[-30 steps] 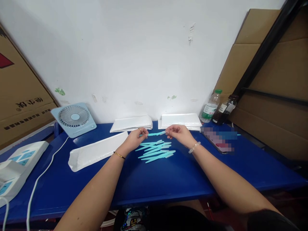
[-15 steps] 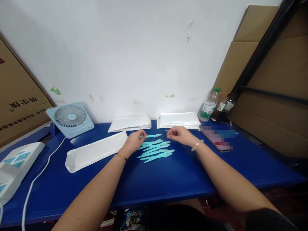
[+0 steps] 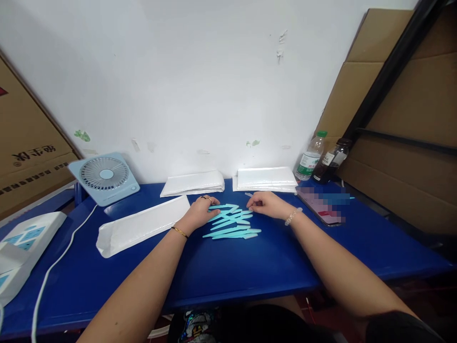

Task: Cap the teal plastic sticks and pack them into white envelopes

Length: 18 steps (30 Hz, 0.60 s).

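Several turquoise sticks with pale ends [image 3: 233, 233] lie in a loose, crossed pile on the blue table. At the pile's upper left is my left hand [image 3: 200, 212], its thumb and fingers apart around the end of a top stick; no firm grip shows. My right hand [image 3: 267, 205] is at the upper right of the pile, fingers bent together near the pale stick ends; what it holds, if anything, is too small to make out. A small pale piece [image 3: 249, 194] lies just beyond its fingertips.
A white padded envelope [image 3: 143, 226] lies left of my left hand. Behind are two envelope stacks [image 3: 193, 182] [image 3: 266, 177]. A blue fan [image 3: 107, 176] and white device [image 3: 32, 252] stand left; a phone [image 3: 317, 205], water bottle [image 3: 310, 159] and dark bottle [image 3: 330, 162] are right.
The stick that my left hand pinched now lies on the pile, and that hand's fingers have spread. My right hand has come slightly nearer. The sticks have shifted closer together.
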### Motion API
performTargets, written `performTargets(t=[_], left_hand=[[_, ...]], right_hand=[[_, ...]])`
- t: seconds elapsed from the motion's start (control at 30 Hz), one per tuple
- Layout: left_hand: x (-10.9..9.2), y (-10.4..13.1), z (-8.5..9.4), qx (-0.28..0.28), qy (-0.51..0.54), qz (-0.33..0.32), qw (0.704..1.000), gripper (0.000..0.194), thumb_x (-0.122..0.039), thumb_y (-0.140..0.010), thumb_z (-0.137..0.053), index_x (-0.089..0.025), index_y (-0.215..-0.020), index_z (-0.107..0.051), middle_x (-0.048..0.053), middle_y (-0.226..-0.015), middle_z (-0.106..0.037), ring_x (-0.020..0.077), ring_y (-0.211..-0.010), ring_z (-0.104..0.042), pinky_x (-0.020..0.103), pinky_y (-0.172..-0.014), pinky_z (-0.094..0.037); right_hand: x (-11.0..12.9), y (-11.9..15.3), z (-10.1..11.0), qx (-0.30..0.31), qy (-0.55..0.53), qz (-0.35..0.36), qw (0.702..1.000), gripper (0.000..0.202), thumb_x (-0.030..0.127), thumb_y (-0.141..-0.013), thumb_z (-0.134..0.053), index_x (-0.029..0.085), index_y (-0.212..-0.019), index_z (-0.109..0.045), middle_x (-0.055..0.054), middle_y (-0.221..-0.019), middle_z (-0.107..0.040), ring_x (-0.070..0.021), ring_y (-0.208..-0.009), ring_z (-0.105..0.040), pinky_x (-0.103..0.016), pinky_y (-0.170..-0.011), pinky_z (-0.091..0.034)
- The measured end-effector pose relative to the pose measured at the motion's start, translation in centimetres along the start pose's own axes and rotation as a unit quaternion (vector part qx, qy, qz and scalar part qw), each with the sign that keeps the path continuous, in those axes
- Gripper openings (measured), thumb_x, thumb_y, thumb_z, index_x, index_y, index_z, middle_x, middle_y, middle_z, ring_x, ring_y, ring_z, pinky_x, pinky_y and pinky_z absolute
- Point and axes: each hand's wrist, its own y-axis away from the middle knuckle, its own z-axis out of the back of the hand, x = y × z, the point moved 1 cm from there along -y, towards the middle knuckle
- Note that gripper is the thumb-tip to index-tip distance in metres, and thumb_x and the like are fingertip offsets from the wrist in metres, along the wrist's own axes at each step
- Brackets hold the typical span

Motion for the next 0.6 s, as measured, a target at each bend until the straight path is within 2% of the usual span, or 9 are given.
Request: performTargets(t=[0.07, 0.17, 0.3, 0.4, 0.47, 0.53, 0.6], left_hand=[[0.0, -0.1, 0.0, 0.007, 0.01, -0.01, 1.0, 0.029, -0.038, -0.081, -0.051, -0.021, -0.102, -0.063, 0.006, -0.103, -0.062, 0.0225, -0.097, -0.058, 0.032, -0.082, -0.047], [0.0, -0.2, -0.1, 0.01, 0.013, -0.025, 1.0, 0.024, -0.033, -0.082, -0.049, -0.021, -0.096, -0.064, 0.005, -0.098, -0.063, 0.0205, -0.091, -0.059, 0.031, -0.081, -0.047], [-0.1, -0.2, -0.1, 0.011, 0.01, -0.031, 0.999, 0.022, -0.03, -0.082, -0.049, -0.021, -0.094, -0.065, 0.005, -0.094, -0.064, 0.0197, -0.088, -0.059, 0.03, -0.078, -0.046], [-0.4, -0.2, 0.0, 0.014, 0.016, -0.034, 0.999, 0.023, -0.033, -0.082, -0.049, -0.022, -0.094, -0.065, 0.004, -0.092, -0.064, 0.019, -0.086, -0.059, 0.029, -0.074, -0.046], [-0.6, -0.2, 0.1, 0.008, 0.021, -0.032, 0.999, 0.027, -0.038, -0.084, -0.046, -0.022, -0.094, -0.065, 0.004, -0.092, -0.064, 0.0188, -0.085, -0.059, 0.029, -0.073, -0.046], [-0.8, -0.2, 0.2, -0.014, 0.024, -0.025, 0.999, 0.032, -0.043, -0.087, -0.042, -0.022, -0.094, -0.065, 0.004, -0.093, -0.065, 0.0191, -0.086, -0.059, 0.029, -0.075, -0.046], [-1.0, -0.2, 0.3, -0.041, 0.025, -0.022, 0.999, 0.037, -0.046, -0.089, -0.038, -0.022, -0.096, -0.065, 0.004, -0.096, -0.065, 0.0195, -0.09, -0.059, 0.029, -0.08, -0.045]], right_hand=[[-0.1, -0.5, -0.8, -0.04, 0.017, -0.013, 0.999, 0.014, 0.026, -0.078, -0.06, 0.019, -0.082, -0.071, -0.001, -0.075, -0.062, -0.0122, -0.064, -0.053, -0.025, -0.061, -0.041], [0.2, -1.4, -2.3, -0.062, 0.016, -0.016, 0.998, 0.014, 0.031, -0.074, -0.065, 0.018, -0.078, -0.07, -0.002, -0.078, -0.06, -0.012, -0.065, -0.054, -0.024, -0.061, -0.042], [0.7, -2.3, -3.5, -0.036, -0.014, -0.074, 0.997, 0.016, 0.033, -0.069, -0.068, 0.017, -0.072, -0.067, -0.002, -0.072, -0.062, -0.012, -0.062, -0.054, -0.024, -0.056, -0.04], [0.6, -2.4, -3.4, 0.006, -0.073, -0.126, 0.989, 0.015, 0.031, -0.068, -0.068, 0.016, -0.068, -0.064, 0.0, -0.062, -0.06, -0.0107, -0.054, -0.05, -0.023, -0.05, -0.037], [0.4, -2.2, -3.0, 0.008, -0.109, -0.132, 0.985, 0.015, 0.03, -0.068, -0.068, 0.016, -0.069, -0.064, 0.001, -0.06, -0.06, -0.0102, -0.053, -0.049, -0.022, -0.05, -0.037], [0.2, -1.9, -2.3, -0.019, -0.121, -0.115, 0.986, 0.015, 0.03, -0.069, -0.068, 0.016, -0.071, -0.064, 0.001, -0.061, -0.059, -0.0104, -0.054, -0.049, -0.023, -0.051, -0.037], [0.3, -1.5, -1.5, -0.087, -0.093, -0.067, 0.99, 0.015, 0.032, -0.072, -0.068, 0.017, -0.072, -0.065, 0.0, -0.066, -0.058, -0.0111, -0.058, -0.05, -0.024, -0.054, -0.039]])
